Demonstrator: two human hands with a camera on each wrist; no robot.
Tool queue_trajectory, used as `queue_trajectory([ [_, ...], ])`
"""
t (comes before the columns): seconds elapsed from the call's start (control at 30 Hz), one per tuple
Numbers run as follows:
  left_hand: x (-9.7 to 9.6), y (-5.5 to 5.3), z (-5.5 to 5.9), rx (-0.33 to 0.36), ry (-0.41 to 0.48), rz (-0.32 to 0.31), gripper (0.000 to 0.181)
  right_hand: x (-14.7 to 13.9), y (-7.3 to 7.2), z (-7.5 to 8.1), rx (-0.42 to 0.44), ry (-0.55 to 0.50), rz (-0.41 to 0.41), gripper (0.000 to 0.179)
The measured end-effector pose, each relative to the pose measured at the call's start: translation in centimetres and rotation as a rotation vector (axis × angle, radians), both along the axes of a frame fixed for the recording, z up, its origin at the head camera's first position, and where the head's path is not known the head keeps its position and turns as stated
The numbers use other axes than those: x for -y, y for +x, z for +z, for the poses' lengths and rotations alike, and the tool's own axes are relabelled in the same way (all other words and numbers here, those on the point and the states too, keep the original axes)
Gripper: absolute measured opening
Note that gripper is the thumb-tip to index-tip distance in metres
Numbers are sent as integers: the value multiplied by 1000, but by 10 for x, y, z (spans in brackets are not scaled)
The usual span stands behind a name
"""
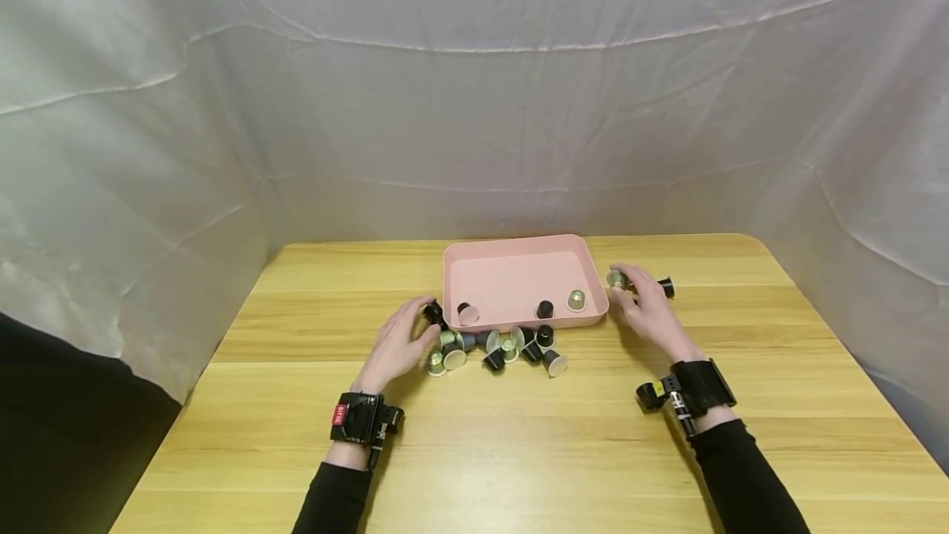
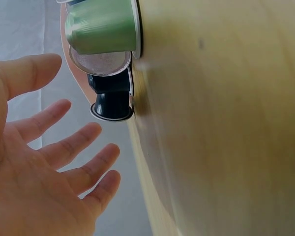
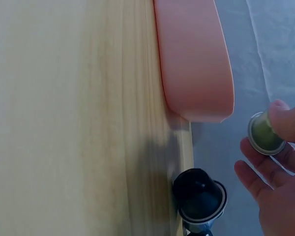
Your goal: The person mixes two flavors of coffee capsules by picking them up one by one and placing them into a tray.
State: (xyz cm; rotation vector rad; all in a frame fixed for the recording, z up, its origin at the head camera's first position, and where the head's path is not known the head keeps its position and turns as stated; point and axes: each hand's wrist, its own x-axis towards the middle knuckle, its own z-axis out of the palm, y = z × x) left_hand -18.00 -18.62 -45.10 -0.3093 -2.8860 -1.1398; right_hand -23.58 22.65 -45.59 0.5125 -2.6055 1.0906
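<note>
My right hand [image 1: 654, 313] pinches a green coffee capsule [image 3: 264, 133] between thumb and fingers, just right of the pink tray [image 1: 519, 270]. Black capsules [image 3: 199, 196] lie on the table close to that hand. My left hand [image 1: 396, 343] has its fingers spread and holds nothing. It is beside the pile's left end, near black capsules [image 2: 112, 101] and a light green capsule [image 2: 104, 27]. Inside the tray are a capsule on its side [image 1: 468, 315], an upright black capsule [image 1: 545, 309] and a gold-green capsule [image 1: 577, 299].
Several mixed capsules [image 1: 531, 351] lie heaped along the tray's front wall. All stand on a wooden table [image 1: 504, 452]. A pale sheet [image 1: 474, 122] hangs behind the table's back edge and along its sides.
</note>
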Motion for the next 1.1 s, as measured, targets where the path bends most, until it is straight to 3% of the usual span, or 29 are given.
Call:
queue_trajectory([
  [0.67,0,-1,-1,2,9,-6,58,36,-8,7,9,-81,17,44],
  [1.1,1,0,-1,4,19,2,58,59,-19,15,11,105,4,44],
])
